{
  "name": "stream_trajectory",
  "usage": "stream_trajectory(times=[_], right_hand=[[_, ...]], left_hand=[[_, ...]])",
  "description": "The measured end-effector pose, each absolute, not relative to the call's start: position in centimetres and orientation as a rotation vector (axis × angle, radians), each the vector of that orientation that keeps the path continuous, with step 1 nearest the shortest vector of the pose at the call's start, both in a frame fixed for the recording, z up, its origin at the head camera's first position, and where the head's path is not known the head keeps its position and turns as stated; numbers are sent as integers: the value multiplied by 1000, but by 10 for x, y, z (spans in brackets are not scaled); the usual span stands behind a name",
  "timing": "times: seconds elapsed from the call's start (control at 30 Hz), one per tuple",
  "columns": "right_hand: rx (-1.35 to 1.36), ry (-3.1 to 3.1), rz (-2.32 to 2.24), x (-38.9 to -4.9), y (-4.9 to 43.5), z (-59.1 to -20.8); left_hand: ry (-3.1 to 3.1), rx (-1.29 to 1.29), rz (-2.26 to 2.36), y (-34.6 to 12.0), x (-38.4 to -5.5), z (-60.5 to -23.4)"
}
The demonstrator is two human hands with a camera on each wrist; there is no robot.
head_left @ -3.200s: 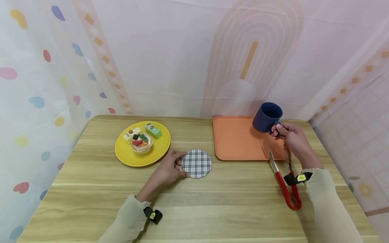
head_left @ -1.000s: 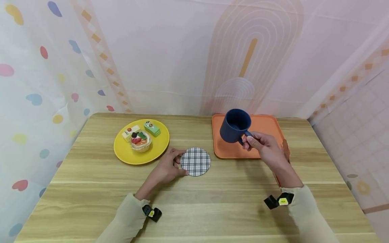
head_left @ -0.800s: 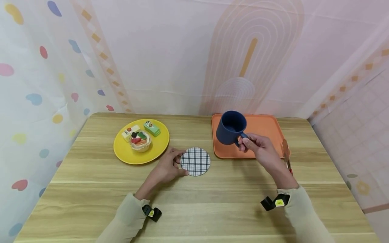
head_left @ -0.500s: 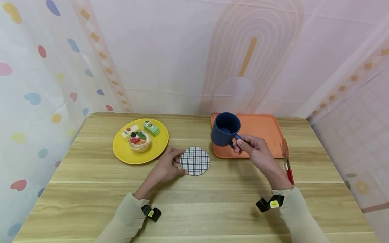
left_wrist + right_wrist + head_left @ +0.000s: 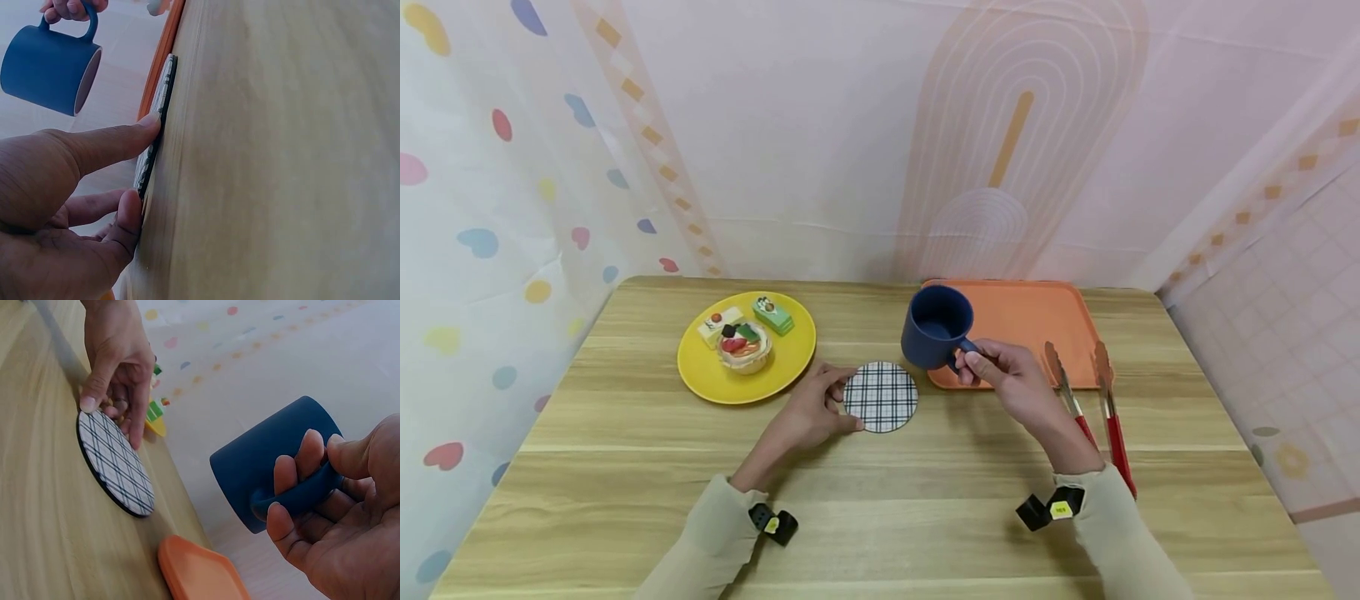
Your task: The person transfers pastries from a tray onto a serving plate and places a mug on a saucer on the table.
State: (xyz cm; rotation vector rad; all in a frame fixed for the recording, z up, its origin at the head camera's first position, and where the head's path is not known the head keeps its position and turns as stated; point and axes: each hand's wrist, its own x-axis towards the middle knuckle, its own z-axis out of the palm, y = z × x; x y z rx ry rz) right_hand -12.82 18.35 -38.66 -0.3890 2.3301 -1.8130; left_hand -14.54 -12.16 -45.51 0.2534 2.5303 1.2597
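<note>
My right hand (image 5: 1007, 375) grips the handle of a dark blue mug (image 5: 931, 333), fingers curled through it as the right wrist view shows. The mug (image 5: 275, 456) hangs above the table, just left of the orange tray's front-left corner in the head view. A round plaid coaster (image 5: 881, 397), white with dark lines, lies on the wooden table. My left hand (image 5: 812, 408) holds the coaster at its left edge, thumb (image 5: 119, 145) on the near side of the rim and forefinger on the far side. In the right wrist view the coaster (image 5: 115, 464) shows its dark edge.
An orange tray (image 5: 1011, 312) stands at the back right. Red-handled tongs (image 5: 1116, 442) lean with their tips over its front edge, partly behind my right forearm. At the back left a yellow plate (image 5: 790, 367) bears several small cakes. A patterned cloth backdrop (image 5: 820, 150) rises behind the table.
My right hand has carried the mug leftward and nearer, from over the tray's right side to beside the coaster. More of the tongs shows now. The left hand stays at the coaster.
</note>
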Motion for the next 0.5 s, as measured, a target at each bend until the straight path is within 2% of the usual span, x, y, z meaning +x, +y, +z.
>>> stream_trajectory(times=[0.5], right_hand=[[-416,2265,-1817,-124,162,-400]], left_hand=[[2532,293,1275,-122,-144,-454]])
